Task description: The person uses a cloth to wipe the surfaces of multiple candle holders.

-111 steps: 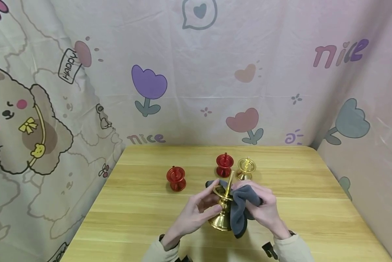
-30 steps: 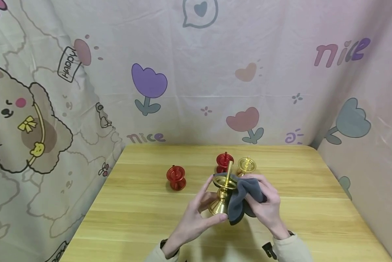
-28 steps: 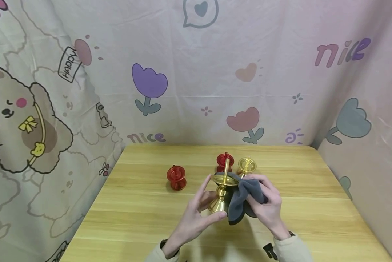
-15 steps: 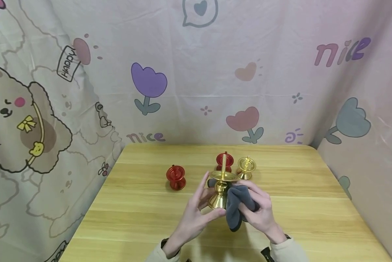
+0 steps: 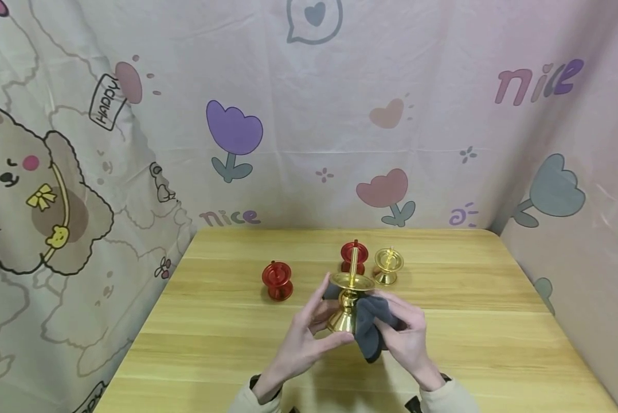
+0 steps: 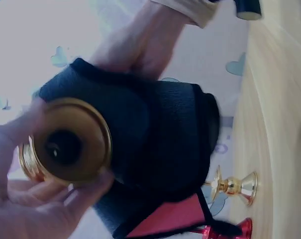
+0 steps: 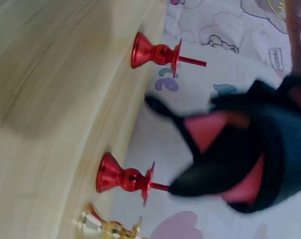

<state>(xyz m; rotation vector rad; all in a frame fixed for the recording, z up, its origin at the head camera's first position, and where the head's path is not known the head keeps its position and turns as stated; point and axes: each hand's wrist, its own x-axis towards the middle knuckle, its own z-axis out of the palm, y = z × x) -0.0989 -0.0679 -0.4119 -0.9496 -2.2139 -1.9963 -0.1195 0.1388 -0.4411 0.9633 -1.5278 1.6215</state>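
My left hand (image 5: 300,343) holds a shiny gold candlestick (image 5: 346,315) by its flared base, the thumb under the base's lower edge. The candlestick is nearly upright, its thin spike pointing up from a round dish. In the left wrist view the hollow underside of the base (image 6: 93,124) faces the camera, with fingertips round its rim. My right hand (image 5: 411,341) grips a dark grey cloth (image 5: 372,321) bunched against the candlestick's right side. Part of this cloth passes behind the stem, and pink patches show among its folds in the right wrist view.
On the wooden table (image 5: 211,344) a red candlestick (image 5: 278,281) stands to the left. Another red one (image 5: 347,252) is at the back, partly covered by the held candlestick. Beside it stands a smaller gold candlestick (image 5: 388,268). A printed curtain (image 5: 298,115) hangs behind.
Since the oldest frame, my left thumb has shifted from the stem to the base, and the candlestick is higher and more upright. Over the last second the cloth and right hand have moved slightly left and down.
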